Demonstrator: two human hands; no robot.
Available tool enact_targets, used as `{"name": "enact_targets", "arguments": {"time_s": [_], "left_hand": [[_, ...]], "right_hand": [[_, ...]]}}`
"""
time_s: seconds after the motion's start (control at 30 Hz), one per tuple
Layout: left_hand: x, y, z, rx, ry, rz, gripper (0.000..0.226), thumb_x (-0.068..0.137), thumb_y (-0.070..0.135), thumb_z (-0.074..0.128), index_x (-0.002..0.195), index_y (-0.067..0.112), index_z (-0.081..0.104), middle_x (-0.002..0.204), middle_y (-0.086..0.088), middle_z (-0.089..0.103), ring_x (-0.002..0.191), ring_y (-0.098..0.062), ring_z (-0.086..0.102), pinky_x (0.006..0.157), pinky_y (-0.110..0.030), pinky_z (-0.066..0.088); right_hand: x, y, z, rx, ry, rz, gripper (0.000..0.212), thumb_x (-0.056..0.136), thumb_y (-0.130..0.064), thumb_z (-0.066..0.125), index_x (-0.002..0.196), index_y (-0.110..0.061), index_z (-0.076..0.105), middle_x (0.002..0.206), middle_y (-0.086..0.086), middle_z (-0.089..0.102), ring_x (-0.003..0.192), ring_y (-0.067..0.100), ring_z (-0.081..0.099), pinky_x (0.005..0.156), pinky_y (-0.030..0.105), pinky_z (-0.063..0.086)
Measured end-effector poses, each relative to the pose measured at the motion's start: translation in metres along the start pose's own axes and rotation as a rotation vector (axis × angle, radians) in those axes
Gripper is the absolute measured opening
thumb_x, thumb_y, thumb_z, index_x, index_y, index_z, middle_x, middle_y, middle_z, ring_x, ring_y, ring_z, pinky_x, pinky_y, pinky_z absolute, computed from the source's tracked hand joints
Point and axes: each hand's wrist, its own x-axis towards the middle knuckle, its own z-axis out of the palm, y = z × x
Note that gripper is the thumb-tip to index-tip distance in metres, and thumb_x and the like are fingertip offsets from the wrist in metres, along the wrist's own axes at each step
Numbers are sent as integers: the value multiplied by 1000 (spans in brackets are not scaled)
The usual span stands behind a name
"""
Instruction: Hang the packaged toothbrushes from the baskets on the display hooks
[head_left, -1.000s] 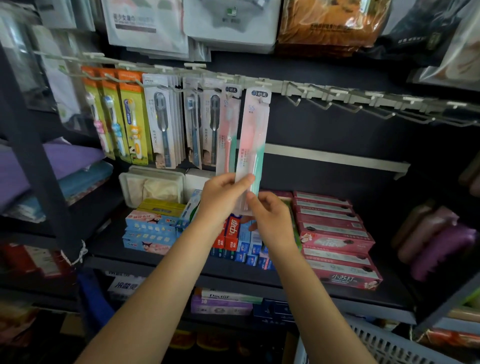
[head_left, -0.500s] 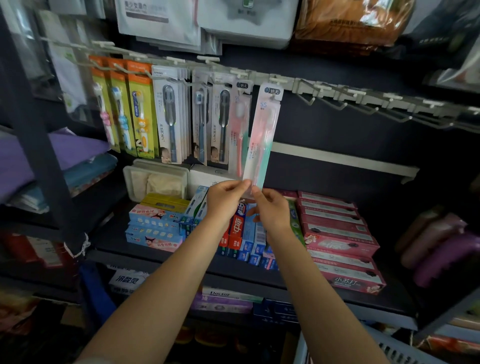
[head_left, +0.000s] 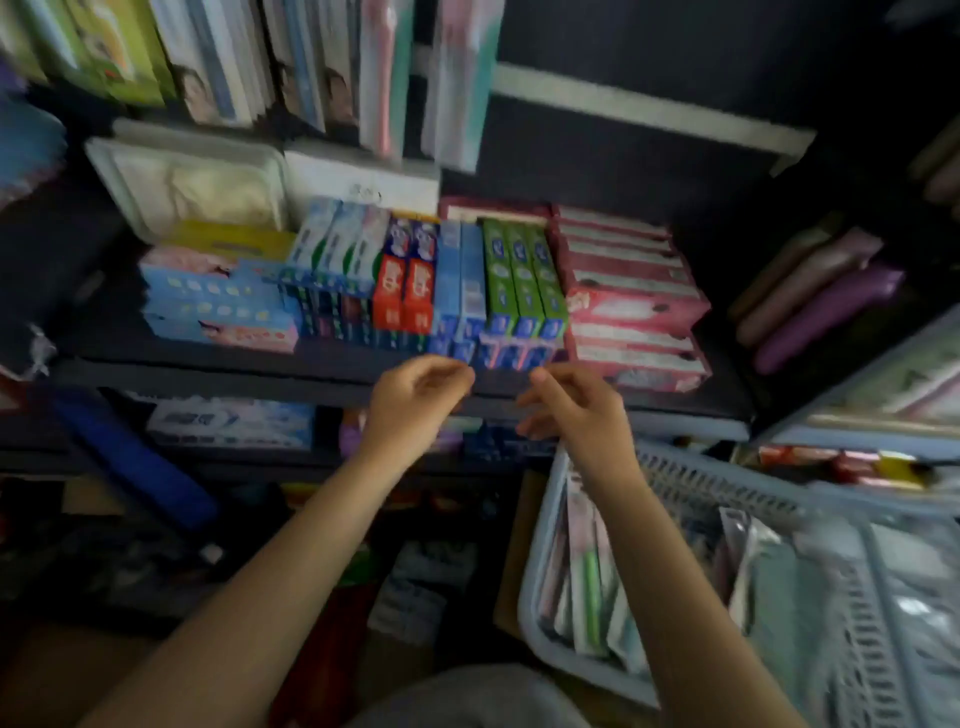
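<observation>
Nearest the camera, two bare forearms are seen reaching forward from the bottom edge. The frame is blurred throughout.

Left hand: held in front of the shelf edge, fingers loosely curled inward, thumb toward the fingertips. Nothing is seen between them; no object is touched.

Right hand: held just beside the left, a small gap between the two. Fingers relaxed and slightly bent, spread a little. Nothing is held. The hand is seen above the near-left corner of the basket, but contact with the rim cannot be told.

Basket: pale, slotted plastic, at lower right, below and right of the right forearm. Packaged toothbrushes are seen lying inside it, packed lengthwise; detail is lost to blur.

Farther back, on the dark shelf, toothpaste boxes are noted in rows: blue, red, green and, at right, pink-red stacks.

Farthest, along the top edge, hung toothbrush packs are seen side by side; only their lower parts are in view. The rightmost, pink and teal, hangs free of both hands, well above them. The hooks themselves are out of view.
</observation>
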Motion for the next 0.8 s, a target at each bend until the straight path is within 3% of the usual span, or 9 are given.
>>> {"name": "enact_targets", "arguments": {"time_s": [0.13,0.2,0.27,0.33,0.4,0.6,0.67,0.8], "left_hand": [[-52,-75,40,169,-253,-129,8,94,33,69,98,26,71,93,7,71,87,-8,66,74,-24,51],[-71,-107,63,258,-339,-187,26,92,38,70,115,26,66,108,10,65,96,-5,62,76,-19,47],[-87,-129,84,286,-429,-245,55,89,43,73,137,25,53,128,7,54,111,-7,55,88,-25,48],[-102,-138,100,291,-502,-287,80,85,46,76,152,24,36,144,3,43,128,-12,46,103,-37,48],[-113,-139,113,289,-548,-298,91,84,48,76,156,24,26,149,3,39,134,-14,42,109,-41,44],[-124,-139,130,350,-457,-324,95,82,50,77,157,23,25,151,-1,40,133,-19,47,108,-41,46],[-130,-137,135,384,-389,-332,91,85,45,77,157,20,26,149,-2,40,133,-20,47,103,-34,45],[-141,-138,149,482,-282,-310,86,86,46,75,155,21,30,131,-1,41,121,-16,49,93,-27,43]], "right_hand": [[-60,94,-63,-249,163,254,15,98,-25,67,93,-10,68,77,2,75,65,20,72,61,37,57],[-87,136,-91,-365,230,391,16,94,-33,70,91,-18,68,77,-2,74,70,18,72,69,45,61],[-109,163,-112,-421,275,472,15,91,-37,73,91,-22,68,78,-4,72,76,17,71,77,49,60],[-127,177,-123,-467,294,506,23,91,-38,73,100,-18,68,89,-4,70,86,17,69,84,46,58],[-137,185,-131,-505,301,505,34,91,-38,73,113,-12,65,102,0,69,97,19,66,88,40,55],[-117,208,-141,-540,205,557,65,91,-40,73,140,-9,44,132,7,50,119,25,53,95,40,49],[-107,217,-145,-534,153,574,70,89,-38,75,142,-7,40,136,12,46,122,30,51,98,46,50],[-89,231,-159,-549,97,555,76,91,-35,74,147,-4,34,136,16,50,124,35,53,96,43,50]]}}
